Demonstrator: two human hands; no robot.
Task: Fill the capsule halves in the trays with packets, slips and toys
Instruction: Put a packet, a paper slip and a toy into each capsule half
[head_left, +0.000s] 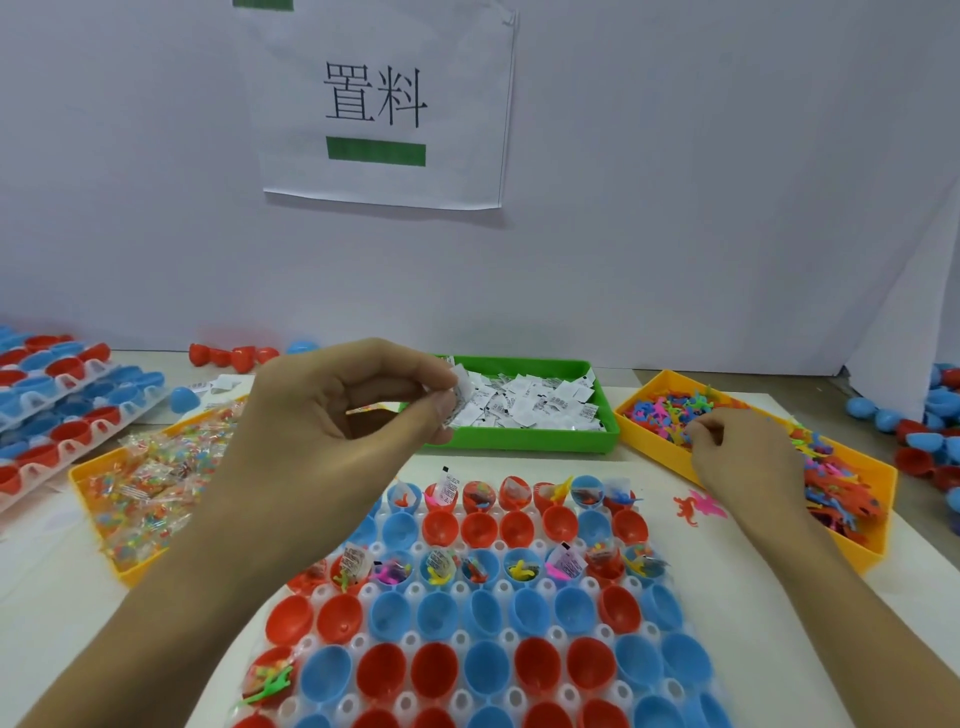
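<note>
Red and blue plastic capsule halves (498, 670) sat in a white dimpled tray (410, 592). Above, the left hand (322, 415) pinched white paper slips (460, 400); the right hand (737, 447) curled its fingers (698, 431) into small colourful toys (660, 410) inside a yellow bin (878, 551).

Red and blue capsule halves (483, 665) were seated in translucent white tray (410, 590). White slips (540, 405), printed in black, were heaped in green bin (524, 441). Neon pink, yellow, green and orange toys (670, 410) were held in yellow bin (857, 556). Clear packets (150, 473) with multicoloured candy were kept in another yellow bin (83, 483). Black characters and green bar were printed on white wall sign (384, 104).
</note>
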